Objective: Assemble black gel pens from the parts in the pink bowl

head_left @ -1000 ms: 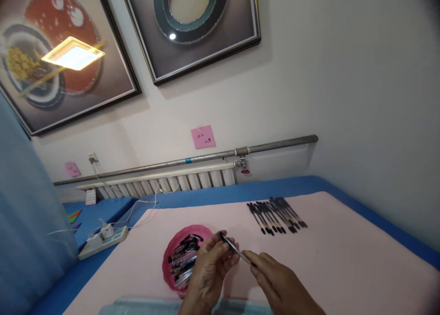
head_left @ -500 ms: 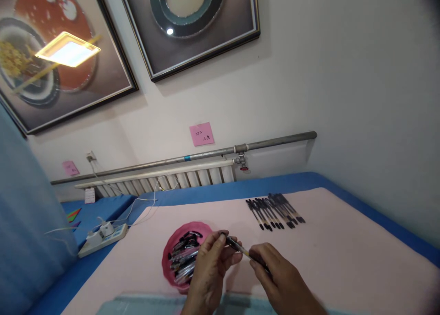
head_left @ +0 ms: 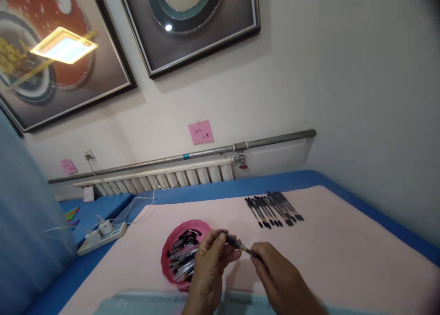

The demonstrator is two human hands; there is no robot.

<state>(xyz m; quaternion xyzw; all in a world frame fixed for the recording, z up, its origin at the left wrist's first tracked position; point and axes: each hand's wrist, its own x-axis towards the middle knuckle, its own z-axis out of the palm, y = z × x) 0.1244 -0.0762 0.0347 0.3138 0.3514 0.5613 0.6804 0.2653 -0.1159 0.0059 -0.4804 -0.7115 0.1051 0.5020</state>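
Observation:
Between my two hands, above the pink cloth, is a pen [head_left: 237, 243] with a black end and a clear barrel. The fingers of my left hand [head_left: 211, 264] are closed on its black upper end. My right hand [head_left: 275, 274] grips the lower end, which is mostly hidden by the fingers. Just left of my left hand sits a pink bowl [head_left: 165, 264] with a scalloped rim, holding loose pen parts [head_left: 184, 255], clear barrels and black caps among them. Beyond my right hand, a row of black-capped pens [head_left: 273, 209] lies side by side on the cloth.
The pink cloth [head_left: 343, 251] covers a blue padded surface [head_left: 288, 178]. At left, a power strip [head_left: 102, 238] with plugs and white cables lies beside a blue curtain [head_left: 30, 223]. A radiator [head_left: 192, 175] and a metal pipe run along the wall behind.
My right hand has come slightly closer to my left along the pen, and less of the clear barrel shows between them. The view has shifted slightly.

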